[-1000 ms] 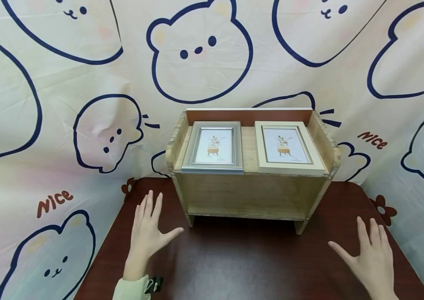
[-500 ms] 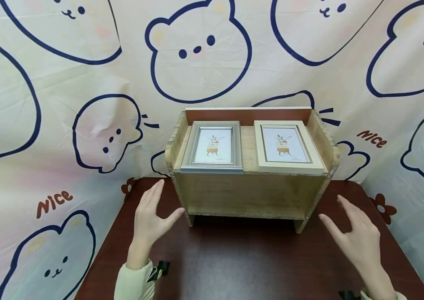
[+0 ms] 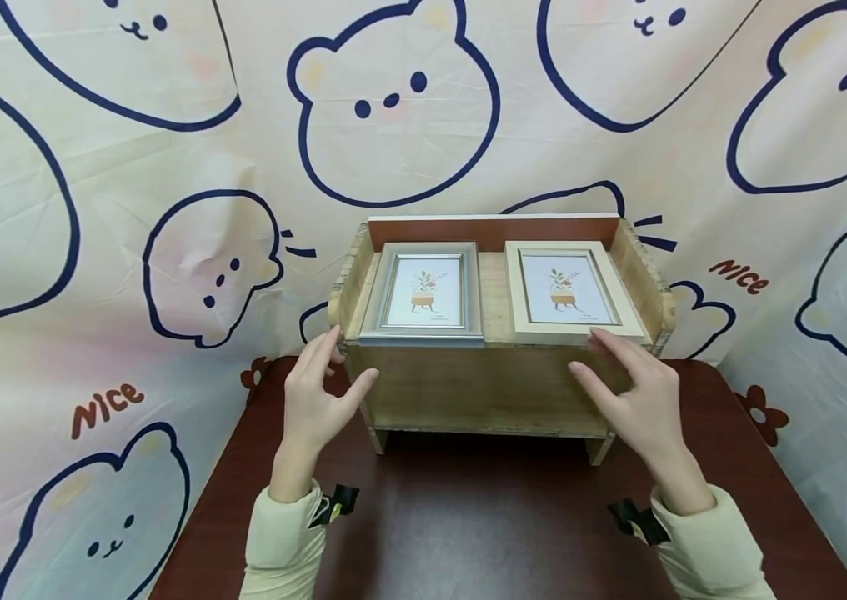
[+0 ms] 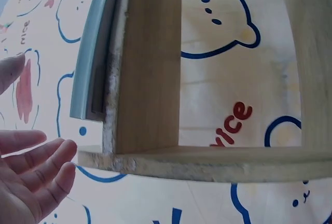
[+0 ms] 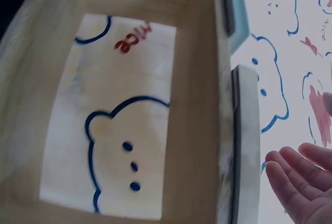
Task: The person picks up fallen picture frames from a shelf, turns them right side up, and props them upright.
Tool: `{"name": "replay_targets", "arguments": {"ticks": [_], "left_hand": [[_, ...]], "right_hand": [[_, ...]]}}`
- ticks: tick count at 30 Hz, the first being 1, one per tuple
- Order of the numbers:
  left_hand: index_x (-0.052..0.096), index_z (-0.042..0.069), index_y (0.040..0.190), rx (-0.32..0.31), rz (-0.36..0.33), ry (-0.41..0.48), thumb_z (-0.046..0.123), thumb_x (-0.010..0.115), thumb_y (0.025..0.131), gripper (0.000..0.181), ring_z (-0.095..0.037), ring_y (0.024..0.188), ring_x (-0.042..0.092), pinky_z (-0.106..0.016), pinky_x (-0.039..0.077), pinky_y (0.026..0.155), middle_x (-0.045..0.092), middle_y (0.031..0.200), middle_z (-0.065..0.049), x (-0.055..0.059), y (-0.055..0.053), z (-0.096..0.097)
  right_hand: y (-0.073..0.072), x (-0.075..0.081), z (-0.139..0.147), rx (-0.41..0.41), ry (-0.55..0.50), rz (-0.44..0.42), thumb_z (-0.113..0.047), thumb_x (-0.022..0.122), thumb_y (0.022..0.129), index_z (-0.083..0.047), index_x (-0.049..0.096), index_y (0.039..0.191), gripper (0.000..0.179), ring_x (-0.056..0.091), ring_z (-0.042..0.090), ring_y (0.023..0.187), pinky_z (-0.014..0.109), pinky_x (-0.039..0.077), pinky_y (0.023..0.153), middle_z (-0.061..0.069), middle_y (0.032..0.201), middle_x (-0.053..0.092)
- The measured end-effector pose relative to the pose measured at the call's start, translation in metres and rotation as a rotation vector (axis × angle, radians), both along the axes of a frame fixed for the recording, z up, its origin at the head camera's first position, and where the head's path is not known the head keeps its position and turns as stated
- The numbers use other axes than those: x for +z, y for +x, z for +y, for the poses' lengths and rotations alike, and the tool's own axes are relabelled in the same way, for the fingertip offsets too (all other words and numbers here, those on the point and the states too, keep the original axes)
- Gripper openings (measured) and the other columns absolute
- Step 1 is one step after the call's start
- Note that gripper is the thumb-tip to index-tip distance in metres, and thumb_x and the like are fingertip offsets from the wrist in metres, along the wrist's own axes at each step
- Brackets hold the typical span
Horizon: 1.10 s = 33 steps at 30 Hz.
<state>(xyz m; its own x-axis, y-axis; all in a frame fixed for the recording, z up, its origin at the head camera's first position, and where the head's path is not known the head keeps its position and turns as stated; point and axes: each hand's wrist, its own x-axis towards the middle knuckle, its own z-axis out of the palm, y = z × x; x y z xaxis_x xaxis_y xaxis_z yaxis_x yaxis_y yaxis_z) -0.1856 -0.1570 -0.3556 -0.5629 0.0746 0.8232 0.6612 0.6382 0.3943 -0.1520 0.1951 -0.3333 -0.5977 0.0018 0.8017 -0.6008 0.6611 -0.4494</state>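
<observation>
Side by side on the top board of a small wooden shelf (image 3: 483,387) lie two picture frames, each showing a plant print. The left one is a silver-grey picture frame (image 3: 426,292); the right one is a cream picture frame (image 3: 569,287). My left hand (image 3: 314,404), thumb spread from the fingers, is raised by the shelf's left front corner and holds nothing. In the left wrist view its fingertips (image 4: 66,149) are near the shelf's corner. My right hand (image 3: 641,400) is also spread and holds nothing, its fingertips overlapping the cream picture frame's lower edge in the head view.
The shelf stands towards the back of a dark red-brown table (image 3: 468,533), with a raised side panel (image 3: 643,279) at each end of its top. Behind and around it hangs a pale curtain (image 3: 401,150) printed with bear faces.
Both hands have moved forward and inward to the shelf's front, the right one farther, coming from the table's right side. The picture frames and shelf have stayed put.
</observation>
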Motion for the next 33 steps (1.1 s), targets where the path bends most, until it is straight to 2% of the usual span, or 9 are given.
{"name": "replay_targets", "arguments": {"ticks": [4,7,11,14,20,25,29,33], "left_hand": [[0.052,-0.010,0.120,0.003,-0.046,0.005,0.027,0.075,0.074,0.063,-0.025,0.075,0.057,-0.037,0.048,0.057,0.058,0.101,-0.022,0.007,-0.003,0.003],[0.052,-0.009,0.122,0.002,-0.093,0.008,0.017,0.077,0.069,0.064,-0.024,0.075,0.058,-0.036,0.048,0.057,0.058,0.104,-0.022,0.010,-0.006,0.007],[0.051,-0.008,0.123,-0.007,-0.148,0.011,0.016,0.077,0.070,0.064,-0.024,0.075,0.058,-0.034,0.049,0.055,0.058,0.104,-0.020,0.012,-0.009,0.010],[0.050,-0.009,0.124,-0.015,-0.184,0.020,0.016,0.077,0.072,0.063,-0.026,0.075,0.059,-0.037,0.050,0.053,0.057,0.105,-0.020,0.012,-0.010,0.012],[0.049,-0.009,0.124,-0.023,-0.239,0.041,0.018,0.075,0.074,0.062,-0.026,0.076,0.059,-0.036,0.052,0.058,0.055,0.113,-0.022,0.012,-0.013,0.016],[0.052,-0.011,0.121,-0.035,-0.237,0.092,0.013,0.071,0.077,0.054,-0.028,0.075,0.061,-0.037,0.053,0.057,0.056,0.114,-0.024,0.010,-0.017,0.018],[0.054,-0.013,0.117,-0.042,-0.213,0.140,0.011,0.069,0.078,0.048,-0.029,0.070,0.062,-0.039,0.053,0.053,0.057,0.111,-0.025,0.009,-0.020,0.021],[0.056,-0.014,0.114,-0.019,-0.192,0.170,0.013,0.068,0.079,0.046,-0.026,0.063,0.062,-0.037,0.052,0.051,0.060,0.106,-0.025,0.009,-0.023,0.026]], "right_hand": [[-0.013,0.012,-0.016,0.078,-0.043,-0.036,-0.004,0.075,0.070,0.001,0.064,0.110,0.042,0.063,0.020,0.082,0.011,0.044,0.077,0.014,0.096,0.067],[-0.022,0.021,-0.026,0.165,-0.089,-0.096,-0.002,0.074,0.072,0.001,0.061,0.114,0.044,0.063,0.024,0.087,0.017,0.049,0.077,0.016,0.103,0.064],[-0.034,0.030,-0.040,0.271,-0.148,-0.209,-0.002,0.072,0.075,0.003,0.057,0.119,0.046,0.060,0.028,0.095,0.027,0.051,0.078,0.020,0.111,0.060],[-0.044,0.036,-0.049,0.304,-0.150,-0.284,-0.006,0.072,0.076,0.004,0.055,0.121,0.049,0.059,0.031,0.098,0.032,0.051,0.079,0.021,0.115,0.058],[-0.064,0.042,-0.059,0.302,-0.111,-0.432,-0.017,0.071,0.079,0.003,0.051,0.126,0.055,0.059,0.034,0.099,0.039,0.050,0.082,0.022,0.120,0.055],[-0.078,0.046,-0.067,0.274,-0.067,-0.561,-0.025,0.067,0.082,0.001,0.048,0.130,0.057,0.057,0.032,0.105,0.040,0.049,0.084,0.021,0.125,0.052],[-0.087,0.051,-0.074,0.240,-0.010,-0.609,-0.021,0.064,0.084,0.003,0.045,0.131,0.056,0.056,0.032,0.106,0.041,0.048,0.086,0.021,0.126,0.051],[-0.098,0.055,-0.081,0.217,0.044,-0.655,-0.015,0.060,0.085,0.004,0.043,0.132,0.054,0.055,0.034,0.108,0.041,0.047,0.088,0.021,0.129,0.049]]}}
